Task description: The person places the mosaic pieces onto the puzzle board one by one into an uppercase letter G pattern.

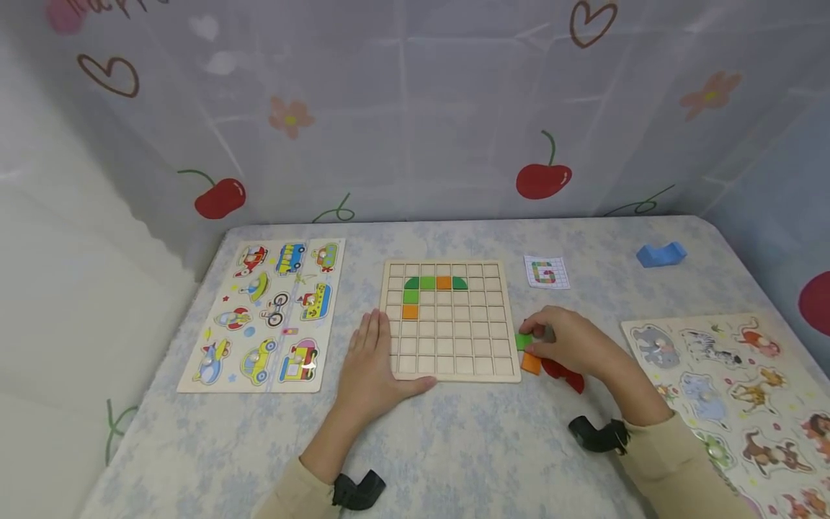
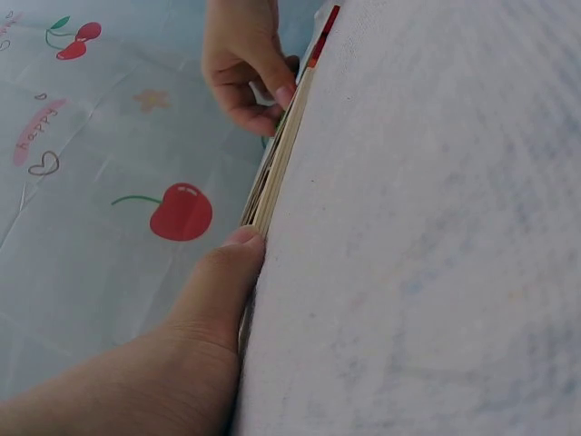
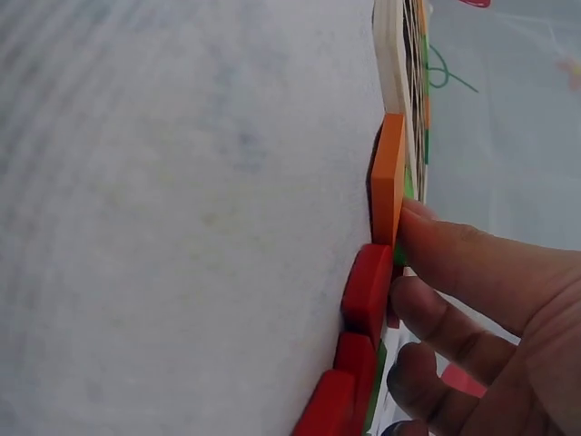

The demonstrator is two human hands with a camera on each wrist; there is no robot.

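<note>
Fingers of the right hand (image 1: pixel 570 342) curled over a small green tile (image 1: pixel 524 341), pinching it just off the lower right edge of the wooden grid board (image 1: pixel 452 353) at centre frame. An orange tile (image 1: pixel 531 363) lay directly beneath it on the tablecloth, with a red curved piece (image 1: pixel 565 375) touching that pile to the right; the right wrist view showed the orange tile (image 3: pixel 388 177) standing against the board's rim and the red pieces (image 3: pixel 366 289) under the fingertips (image 3: pixel 427 232). That heap seemed parked beside the board so pieces stayed within a short reach.

Over on the left, the left hand (image 1: pixel 372 360) lay flat, fingers straight, pressing the board's lower left corner, likely to stop it sliding while tiles went in. The left wrist view caught the thumb (image 2: pixel 231 263) against the board's stacked edge.

On the grid, green and orange tiles (image 1: pixel 428 283) already ran along the second row and down the left column, a partial letter that seemed to follow the small pattern card (image 1: pixel 547 272) lying upper right of the board. Most cells below and to the right stood vacant, so room looked generous.

A vehicle peg puzzle (image 1: pixel 272 313) sat well apart at left, an animal peg puzzle (image 1: pixel 726 382) at lower right close to the right forearm, and a blue block (image 1: pixel 660 254) far upper right.
</note>
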